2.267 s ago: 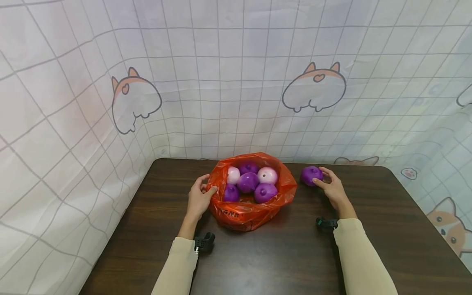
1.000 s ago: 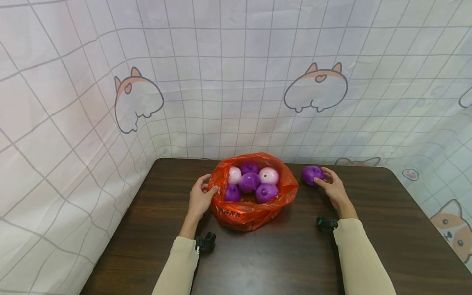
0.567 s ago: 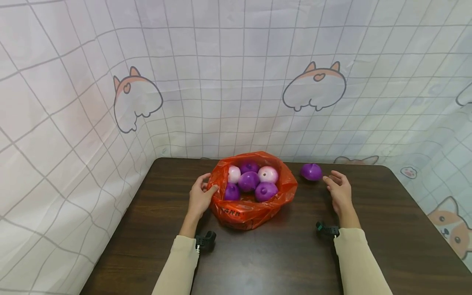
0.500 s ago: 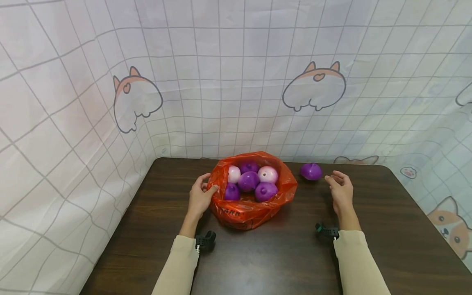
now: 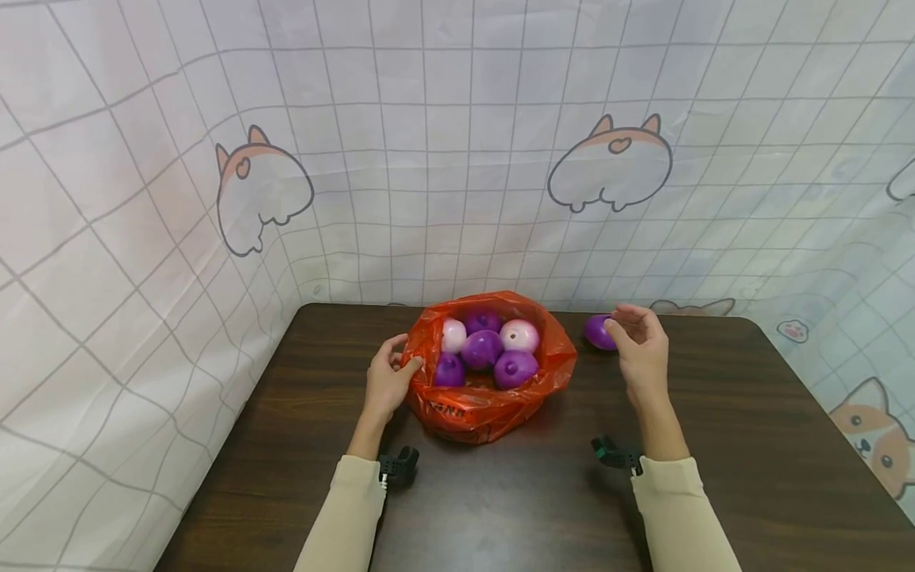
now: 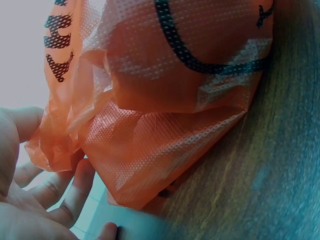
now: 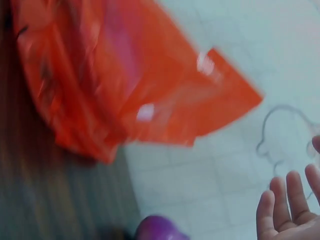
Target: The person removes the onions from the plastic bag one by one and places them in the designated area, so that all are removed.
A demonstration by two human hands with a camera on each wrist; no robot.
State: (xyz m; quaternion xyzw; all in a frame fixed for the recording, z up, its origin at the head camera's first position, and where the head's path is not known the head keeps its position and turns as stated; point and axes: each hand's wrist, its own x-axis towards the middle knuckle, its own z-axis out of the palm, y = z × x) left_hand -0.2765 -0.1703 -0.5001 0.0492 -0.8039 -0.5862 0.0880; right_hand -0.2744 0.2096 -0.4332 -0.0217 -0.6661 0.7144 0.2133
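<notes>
My left hand [image 5: 386,389] pinches the left rim of an orange plastic bag [image 5: 465,421]; in the left wrist view, thumb and fingers [image 6: 80,187] have the crumpled edge of the bag [image 6: 145,140] between them. Inside the open bag lie several onions, such as a purple onion [image 5: 482,350] and a pinkish-white onion [image 5: 519,336]. One more purple onion [image 5: 597,332] lies on the table right of the bag. My right hand [image 5: 643,353] is raised and partly covers it from the head camera. In the right wrist view this hand [image 7: 292,210] has loosely bent fingers, apart from the loose onion [image 7: 157,229].
The dark wooden table [image 5: 500,508] ends at its back edge close behind the bag. A white grid-patterned cloth [image 5: 457,199] with corgi drawings hangs behind and along the sides. Each wrist wears a black camera band [image 5: 399,467].
My right hand has let go of the loose purple onion, drawn back rightward, then risen and come left again. The left hand keeps its grip on the bag, which stays put.
</notes>
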